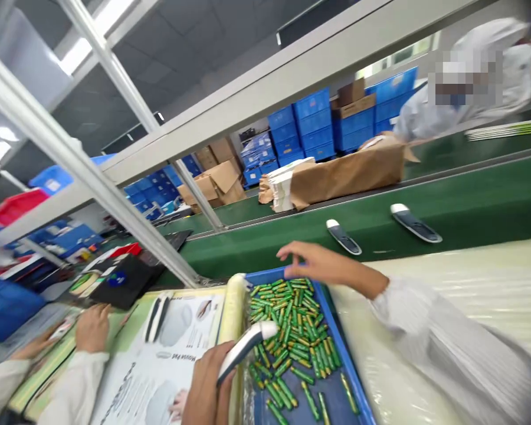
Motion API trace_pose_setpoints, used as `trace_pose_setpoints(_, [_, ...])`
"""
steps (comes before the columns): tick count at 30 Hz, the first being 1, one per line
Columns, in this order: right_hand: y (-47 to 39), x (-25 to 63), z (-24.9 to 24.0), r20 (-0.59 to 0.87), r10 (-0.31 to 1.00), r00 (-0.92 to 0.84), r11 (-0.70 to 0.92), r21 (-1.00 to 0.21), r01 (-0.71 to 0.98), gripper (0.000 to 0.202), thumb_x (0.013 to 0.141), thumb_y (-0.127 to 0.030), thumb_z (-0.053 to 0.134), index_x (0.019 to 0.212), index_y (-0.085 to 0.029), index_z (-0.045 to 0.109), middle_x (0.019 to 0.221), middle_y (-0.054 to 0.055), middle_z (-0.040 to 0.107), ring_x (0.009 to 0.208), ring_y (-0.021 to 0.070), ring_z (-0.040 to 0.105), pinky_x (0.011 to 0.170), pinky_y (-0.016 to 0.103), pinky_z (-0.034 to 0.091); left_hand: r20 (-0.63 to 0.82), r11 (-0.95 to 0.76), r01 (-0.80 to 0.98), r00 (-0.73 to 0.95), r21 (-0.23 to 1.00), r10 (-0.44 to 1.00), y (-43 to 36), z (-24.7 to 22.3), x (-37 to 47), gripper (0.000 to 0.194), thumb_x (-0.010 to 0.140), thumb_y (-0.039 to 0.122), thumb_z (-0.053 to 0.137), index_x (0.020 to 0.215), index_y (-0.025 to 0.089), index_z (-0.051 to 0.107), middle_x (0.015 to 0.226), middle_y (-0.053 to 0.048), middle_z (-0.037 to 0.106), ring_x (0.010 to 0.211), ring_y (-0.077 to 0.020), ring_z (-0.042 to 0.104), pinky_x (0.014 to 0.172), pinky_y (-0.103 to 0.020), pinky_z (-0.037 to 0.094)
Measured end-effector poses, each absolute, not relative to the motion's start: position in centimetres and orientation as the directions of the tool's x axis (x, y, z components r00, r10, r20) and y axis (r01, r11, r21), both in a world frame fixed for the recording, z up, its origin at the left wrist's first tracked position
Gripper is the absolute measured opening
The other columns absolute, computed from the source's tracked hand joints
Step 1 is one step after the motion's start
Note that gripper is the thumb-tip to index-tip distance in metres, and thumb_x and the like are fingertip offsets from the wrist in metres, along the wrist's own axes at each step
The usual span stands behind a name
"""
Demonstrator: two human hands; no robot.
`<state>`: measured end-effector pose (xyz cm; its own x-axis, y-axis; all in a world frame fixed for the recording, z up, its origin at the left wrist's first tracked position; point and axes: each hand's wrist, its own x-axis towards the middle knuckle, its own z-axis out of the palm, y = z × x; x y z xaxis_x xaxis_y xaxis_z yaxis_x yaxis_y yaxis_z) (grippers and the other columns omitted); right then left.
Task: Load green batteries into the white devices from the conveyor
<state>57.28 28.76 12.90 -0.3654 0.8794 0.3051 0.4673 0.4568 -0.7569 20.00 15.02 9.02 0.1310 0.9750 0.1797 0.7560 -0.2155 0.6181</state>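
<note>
My left hand [210, 375] is wrapped round a slim white and dark-blue handheld device [244, 349], its rounded white end pointing up and right over a blue tray [351, 378]. Many green batteries with yellowish ends [287, 319] lie loose in that tray. Above the tray's far edge, my right hand [316, 262] reaches left with fingers apart and nothing visible in them. Two similar devices, a nearer one [344, 237] and one farther right [416, 223], lie on the green conveyor belt [287, 242] beyond my right hand.
To the left, a co-worker's hands [92, 327] work at a neighbouring place. Two device pieces [157, 319] lie on a printed mouse pad sheet [137, 378]. A metal frame post [115, 195] slants across the left. Brown paper-wrapped stacks [349, 177] and another person [438, 106] are beyond the belt.
</note>
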Motion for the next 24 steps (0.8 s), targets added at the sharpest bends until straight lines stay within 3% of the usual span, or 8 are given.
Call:
trace_pose_setpoints(2, [25.5,52.9,13.1,0.269,0.737,-0.620,0.581,-0.720,0.380,0.074,0.081,-0.053,0.085,0.145,-0.022,0.062,0.136,0.011,0.071,0.115,0.0291,0.069,0.096,0.038,0.055,0.182,-0.186,0.763,0.091,0.619,0.979,14.6,9.0,20.5,0.038,0.093,0.054,0.065,0.122,0.030,0.074,0.129,-0.013,0.076,0.114,-0.0335,0.072,0.096,-0.045,0.061])
trace_pose_setpoints(4, [22.6,49.7,12.9,0.177,0.659,-0.731,0.653,-0.617,0.439,0.050,0.086,-0.044,0.080,0.131,-0.025,0.069,0.118,0.010,0.078,0.103,0.0312,0.073,0.087,0.040,0.056,0.231,-0.158,0.754,0.009,0.638,0.973,14.2,8.6,20.7,0.035,0.093,0.054,0.066,0.118,0.032,0.074,0.121,-0.012,0.076,0.100,-0.0315,0.074,0.085,-0.041,0.062])
trace_pose_setpoints(7, [20.8,48.2,13.4,0.165,0.656,-0.737,0.695,-0.514,0.503,0.024,0.090,-0.020,0.066,0.113,-0.025,0.072,0.100,0.006,0.080,0.089,0.0300,0.075,0.080,0.039,0.055,0.326,-0.208,0.725,-0.023,0.657,0.945,14.1,7.9,20.9,0.039,0.096,0.056,0.061,0.121,0.028,0.067,0.127,-0.013,0.072,0.110,-0.0310,0.071,0.097,-0.043,0.058])
trace_pose_setpoints(11, [22.7,49.8,14.6,0.553,0.779,-0.296,0.624,-0.633,0.459,0.043,0.093,-0.009,0.055,0.132,-0.024,0.063,0.123,0.009,0.074,0.110,0.0267,0.070,0.092,0.036,0.054,0.314,-0.120,0.667,-0.178,0.735,0.933,14.6,7.5,21.8,0.064,0.099,0.058,0.056,0.150,0.024,0.036,0.156,-0.019,0.054,0.142,-0.0323,0.055,0.116,-0.051,0.046])
trace_pose_setpoints(14, [24.4,49.7,13.5,0.576,0.815,0.059,0.446,-0.690,0.569,0.042,0.105,-0.017,0.046,0.147,-0.020,0.050,0.127,0.014,0.068,0.104,0.0253,0.070,0.088,0.035,0.055,0.206,-0.030,0.638,-0.204,0.770,0.957,15.0,6.9,22.0,0.063,0.101,0.062,0.049,0.149,0.026,0.031,0.159,-0.019,0.052,0.147,-0.0330,0.052,0.117,-0.054,0.046])
trace_pose_setpoints(19, [25.9,49.4,11.1,0.408,0.834,-0.371,0.510,-0.316,0.800,0.049,0.102,-0.005,0.042,0.147,-0.020,0.052,0.123,0.015,0.067,0.101,0.0265,0.071,0.089,0.036,0.053,0.212,0.030,0.759,-0.219,0.650,0.952,18.3,7.0,17.3,0.072,0.097,0.072,0.045,0.151,0.026,0.036,0.161,-0.018,0.052,0.150,-0.0372,0.049,0.120,-0.059,0.045])
trace_pose_setpoints(22, [27.3,52.1,11.1,0.437,0.867,-0.240,0.467,-0.544,0.698,0.051,0.104,-0.015,0.048,0.154,-0.017,0.042,0.129,0.016,0.068,0.096,0.0249,0.071,0.086,0.034,0.052,0.259,0.203,0.885,-0.331,0.420,0.907,23.1,8.4,12.3,0.081,0.092,0.076,0.041,0.152,0.021,0.045,0.162,-0.021,0.049,0.154,-0.0421,0.043,0.125,-0.064,0.036])
trace_pose_setpoints(24, [29.0,54.6,11.2,0.442,0.889,-0.122,0.442,-0.753,0.487,0.045,0.102,-0.031,0.059,0.144,-0.017,0.049,0.120,0.012,0.071,0.089,0.0222,0.069,0.083,0.034,0.053,0.269,0.292,0.880,-0.404,0.375,0.874,26.0,9.1,9.4,0.090,0.090,0.078,0.041,0.155,0.015,0.045,0.171,-0.028,0.031,0.163,-0.0490,0.024,0.128,-0.074,0.021])
